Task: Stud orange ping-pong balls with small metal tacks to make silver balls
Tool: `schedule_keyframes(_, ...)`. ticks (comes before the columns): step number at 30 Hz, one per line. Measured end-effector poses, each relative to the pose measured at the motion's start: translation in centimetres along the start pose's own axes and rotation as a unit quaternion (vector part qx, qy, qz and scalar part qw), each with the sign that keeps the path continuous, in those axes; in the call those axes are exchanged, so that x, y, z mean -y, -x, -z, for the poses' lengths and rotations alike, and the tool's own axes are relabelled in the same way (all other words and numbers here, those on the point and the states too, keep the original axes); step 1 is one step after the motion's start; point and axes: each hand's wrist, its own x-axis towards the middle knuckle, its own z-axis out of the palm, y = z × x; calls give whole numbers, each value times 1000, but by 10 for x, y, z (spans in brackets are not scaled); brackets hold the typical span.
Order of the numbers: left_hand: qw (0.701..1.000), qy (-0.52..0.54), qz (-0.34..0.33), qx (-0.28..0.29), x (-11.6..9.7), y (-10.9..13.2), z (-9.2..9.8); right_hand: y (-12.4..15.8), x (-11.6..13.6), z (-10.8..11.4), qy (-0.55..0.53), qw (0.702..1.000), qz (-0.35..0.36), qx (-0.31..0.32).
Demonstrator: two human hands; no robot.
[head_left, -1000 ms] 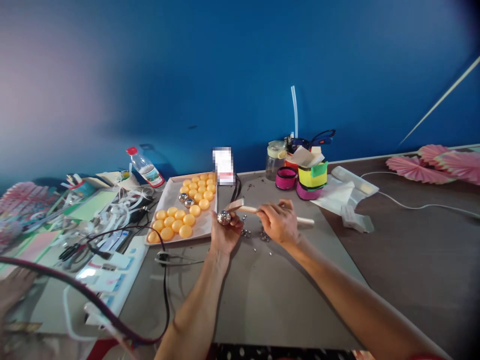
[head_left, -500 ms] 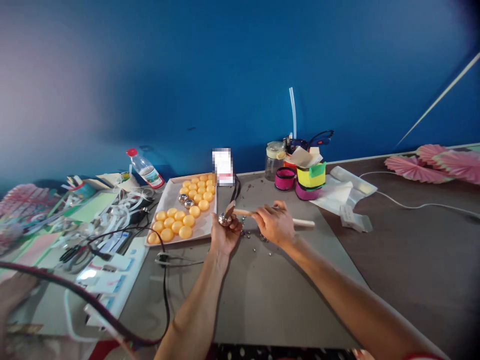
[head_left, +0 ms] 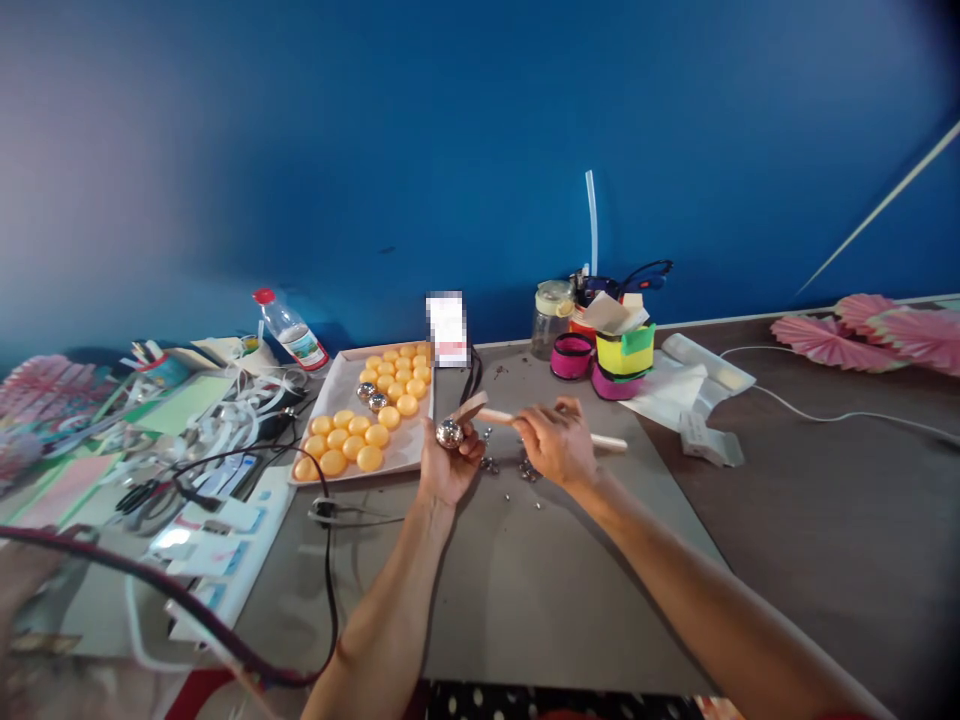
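My left hand [head_left: 452, 470] is cupped palm up with its fingers curled round a shiny silver ball [head_left: 449, 433]. In my right hand [head_left: 556, 445] is a hammer [head_left: 611, 443] with a pale wooden handle, gripped midway. The hammer's tan head [head_left: 471, 406] is tilted just above and to the right of the ball, and I cannot tell if they touch. Small shiny metal bits [head_left: 529, 470] lie scattered on the grey mat [head_left: 540, 600] beneath and between my hands.
To the left, a white tray [head_left: 330, 400] holds many orange-yellow balls and a few silver ones. A bottle [head_left: 300, 340], papers and tangled cables crowd the left side. A jar [head_left: 552, 322] and coloured fabric boxes [head_left: 622, 352] stand behind. Another person's blurred hand [head_left: 45, 575] is at far left.
The hammer head has lifted and tilted away from the silver ball, so more of the ball shows. My left hand stays in nearly the same place.
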Motion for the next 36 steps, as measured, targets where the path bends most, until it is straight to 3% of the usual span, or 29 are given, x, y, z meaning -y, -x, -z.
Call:
schedule_keyframes(7,999,-35,4,31,-2,0,-2,0,-4,1,-12,1000,-10,-5)
schedule_keyframes(11,999,-43,12,7,-3,0,-1,-1,-3,1,-6,1000,9,23)
schedule_keyframes(16,998,-48,12,45,-2,0,-3,-1,-4,3,-20,1000,-12,2)
schedule_keyframes(20,998,-47,26,33,-3,1,-3,-2,-5,3,-8,1000,9,23)
schedule_keyframes(24,998,-31,22,45,-4,2,-4,-2,-5,4,-26,1000,-4,-10)
schedule_keyframes(28,999,-37,24,22,-5,3,-5,-2,-4,2,-25,999,13,24)
schedule_keyframes(33,998,-27,27,57,-5,3,-4,-2,-5,3,-34,999,-7,-14)
schedule_keyframes(36,999,-36,24,32,-5,2,-2,-1,-3,0,-20,1000,9,16)
